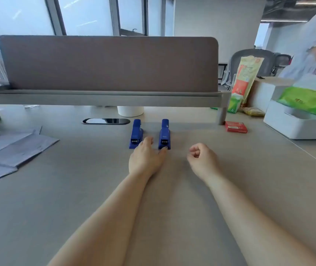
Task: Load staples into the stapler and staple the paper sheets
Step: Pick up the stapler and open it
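Two blue staplers stand side by side on the desk, the left stapler (136,133) and the right stapler (165,134), both closed and pointing toward me. My left hand (146,158) lies between them with fingers stretched out; its thumb tip touches the front of the right stapler. My right hand (202,159) hovers to the right of the staplers with fingers loosely curled, holding nothing. A small red staple box (235,127) lies farther right. Grey paper sheets (9,150) are spread at the left of the desk.
A brown divider panel (107,63) on a grey shelf spans the back. A white cup (130,110) and a cable slot (106,121) sit under it. A white printer (299,121) with green packs is at the right, snack bags beside it, and a person stands at far right.
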`<action>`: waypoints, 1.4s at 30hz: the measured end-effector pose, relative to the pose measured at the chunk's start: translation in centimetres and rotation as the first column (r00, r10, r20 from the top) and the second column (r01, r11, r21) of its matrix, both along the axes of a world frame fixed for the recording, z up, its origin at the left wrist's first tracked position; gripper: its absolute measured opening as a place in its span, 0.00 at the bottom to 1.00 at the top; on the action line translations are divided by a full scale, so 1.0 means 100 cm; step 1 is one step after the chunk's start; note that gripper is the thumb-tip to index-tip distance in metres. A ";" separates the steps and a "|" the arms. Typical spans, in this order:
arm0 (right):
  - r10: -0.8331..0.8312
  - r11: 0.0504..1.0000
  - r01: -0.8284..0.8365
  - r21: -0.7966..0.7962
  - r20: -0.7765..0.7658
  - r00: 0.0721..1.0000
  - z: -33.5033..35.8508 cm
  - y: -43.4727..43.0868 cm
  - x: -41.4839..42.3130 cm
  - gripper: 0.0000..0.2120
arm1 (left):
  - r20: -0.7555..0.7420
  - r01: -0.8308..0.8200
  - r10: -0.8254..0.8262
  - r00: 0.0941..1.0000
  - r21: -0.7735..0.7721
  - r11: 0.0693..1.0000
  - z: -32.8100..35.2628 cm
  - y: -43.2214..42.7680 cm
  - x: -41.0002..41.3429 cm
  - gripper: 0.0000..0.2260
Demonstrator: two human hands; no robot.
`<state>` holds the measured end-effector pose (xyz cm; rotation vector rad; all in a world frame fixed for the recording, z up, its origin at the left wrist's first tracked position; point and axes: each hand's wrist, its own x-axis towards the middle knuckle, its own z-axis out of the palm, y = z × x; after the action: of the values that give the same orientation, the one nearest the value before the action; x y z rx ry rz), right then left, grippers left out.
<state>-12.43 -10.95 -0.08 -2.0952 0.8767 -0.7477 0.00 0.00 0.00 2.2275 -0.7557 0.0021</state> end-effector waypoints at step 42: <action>0.189 0.982 -0.179 -0.065 0.226 0.955 0.005 0.071 -0.035 0.13 | 0.130 0.193 -0.172 0.976 -0.169 0.967 0.009 0.071 -0.047 0.13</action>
<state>-15.96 -3.88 0.46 -2.0434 0.5339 -0.8957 -4.67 7.07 0.91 1.9923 -0.9825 0.1047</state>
